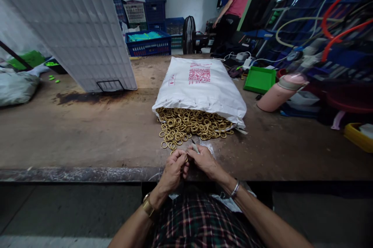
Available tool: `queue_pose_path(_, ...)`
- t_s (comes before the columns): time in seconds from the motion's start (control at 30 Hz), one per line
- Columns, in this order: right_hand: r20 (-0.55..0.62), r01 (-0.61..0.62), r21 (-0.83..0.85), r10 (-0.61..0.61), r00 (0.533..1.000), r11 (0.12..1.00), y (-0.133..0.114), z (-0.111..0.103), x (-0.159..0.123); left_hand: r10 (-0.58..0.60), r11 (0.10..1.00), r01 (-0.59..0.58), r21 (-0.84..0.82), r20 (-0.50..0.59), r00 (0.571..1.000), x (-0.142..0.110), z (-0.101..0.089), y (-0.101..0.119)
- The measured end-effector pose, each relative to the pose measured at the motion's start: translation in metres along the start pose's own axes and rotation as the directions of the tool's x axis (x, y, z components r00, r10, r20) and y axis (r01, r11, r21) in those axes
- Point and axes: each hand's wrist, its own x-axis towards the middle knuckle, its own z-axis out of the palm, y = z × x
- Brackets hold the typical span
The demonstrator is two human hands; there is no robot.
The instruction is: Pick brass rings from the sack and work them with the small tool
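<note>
Bottom centre of frame: left hand (175,166) fingers pinched on a gold-coloured round ring (187,159), mostly hidden. Right hand (205,160) closed on a small pale-handled knife (195,147), dark blade toward the pile; can't tell if its fingertips touch the ring. Mid-frame, loose gold-coloured rings (189,124) spill from a white sack with red print (204,94). Upper centre: blue plastic crate (149,49), turquoise contents. Hands side by side, forearms angled inward.
</note>
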Motion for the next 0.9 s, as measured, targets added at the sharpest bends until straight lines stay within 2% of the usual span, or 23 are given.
queue_pose_path(0.2, 0.041, -0.014, 0.049, 0.012, 0.999, 0.999, 0.001, -0.001, 0.002, 0.017, 0.998, -0.015, -0.053, 0.033, 0.999, -0.003, -0.001, 0.0)
queue_pose_path(0.27, 0.016, 0.003, -0.016, -0.003, 1.0, 1.0, 0.003, -0.003, 0.001, 0.022, 0.998, -0.02, -0.065, 0.035, 0.999, -0.003, -0.001, 0.0)
queue_pose_path(0.33, -0.025, 0.047, -0.156, -0.051, 0.998, 0.987, 0.006, -0.005, 0.0, 0.026, 0.997, -0.024, -0.079, 0.026, 0.999, -0.003, -0.002, 0.0)
queue_pose_path(0.4, -0.012, 0.132, -0.335, -0.144, 0.99, 0.933, 0.012, -0.006, -0.004, 0.026, 0.997, -0.025, -0.074, 0.01, 1.0, -0.001, -0.003, 0.0)
queue_pose_path(0.47, 0.065, 0.237, -0.474, -0.235, 0.97, 0.848, 0.018, -0.006, -0.007, 0.03, 0.999, -0.03, -0.04, -0.006, 1.0, 0.0, -0.004, -0.001)
queue_pose_path(0.57, 0.144, 0.328, -0.569, -0.301, 0.943, 0.754, 0.026, -0.004, -0.01, 0.055, 0.998, -0.054, 0.038, -0.023, 0.998, 0.002, -0.006, -0.003)
queue_pose_path(0.8, 0.168, 0.304, -0.687, -0.264, 0.95, 0.659, 0.022, -0.004, -0.009, 0.09, 0.979, -0.085, 0.184, -0.018, 0.996, 0.0, -0.006, -0.002)
queue_pose_path(0.9, 0.219, 0.311, -0.704, -0.221, 0.95, 0.638, 0.015, -0.006, -0.011, 0.135, 0.958, -0.128, 0.258, -0.009, 0.991, 0.001, -0.008, -0.003)
